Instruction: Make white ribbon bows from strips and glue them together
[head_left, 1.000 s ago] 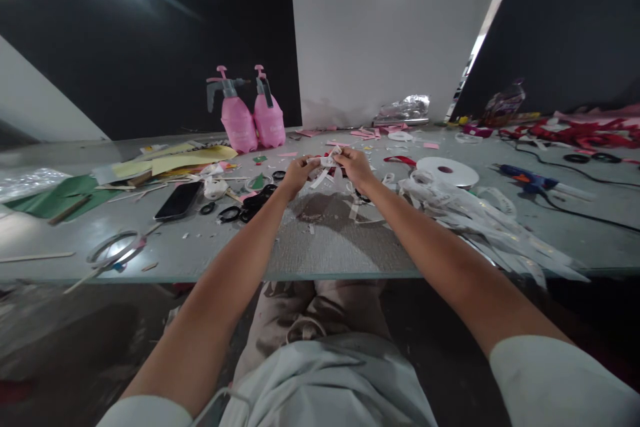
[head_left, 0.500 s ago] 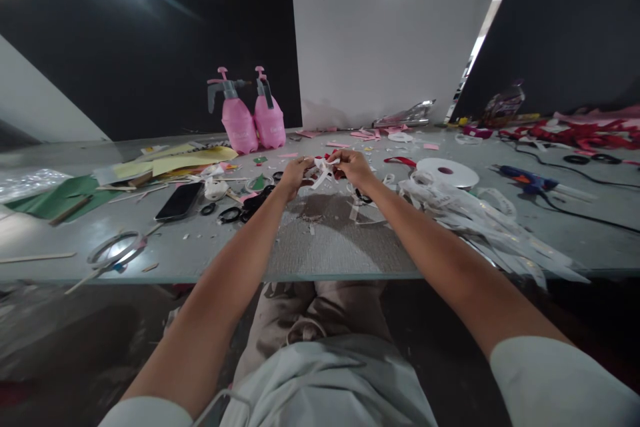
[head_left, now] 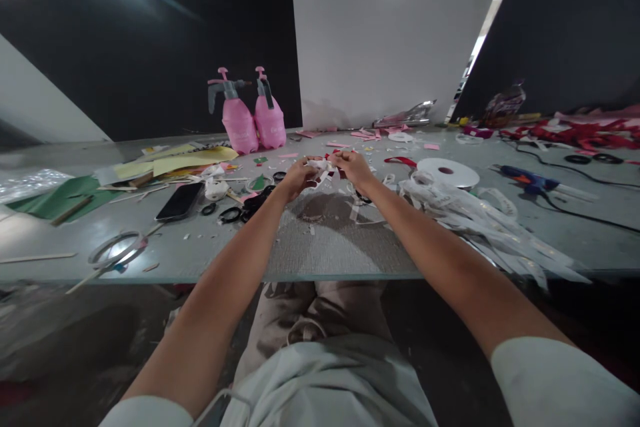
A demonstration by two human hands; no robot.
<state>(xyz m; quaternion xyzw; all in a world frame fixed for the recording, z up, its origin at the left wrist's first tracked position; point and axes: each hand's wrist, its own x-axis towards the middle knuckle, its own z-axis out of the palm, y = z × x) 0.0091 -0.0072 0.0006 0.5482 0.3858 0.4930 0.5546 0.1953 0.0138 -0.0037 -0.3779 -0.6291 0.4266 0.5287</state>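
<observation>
Above the middle of the table, my left hand [head_left: 299, 177] pinches a white ribbon bow [head_left: 326, 175] from its left side. Fingers of my right hand [head_left: 351, 168] are closed on the bow's right side, where a bit of red ribbon [head_left: 327, 156] shows behind the white. Short white tails hang down between the two hands. The bow's far side and most fingertips are hidden. Just right of my right hand lie a white ribbon spool [head_left: 447, 173] and a heap of cut white ribbons [head_left: 465, 220].
Two pink spray bottles [head_left: 255, 121] stand at the back. To the left lie a phone [head_left: 180, 201], black-handled scissors [head_left: 245, 209], a tape roll [head_left: 117, 251] and green sheets [head_left: 67, 199]. A corded blue glue gun [head_left: 530, 178] and red ribbons [head_left: 575, 133] are at right.
The white ribbon between my hands has turned a little, and its tails hang differently. My left-hand fingers have shifted on it; the right hand is nearly in the same place.
</observation>
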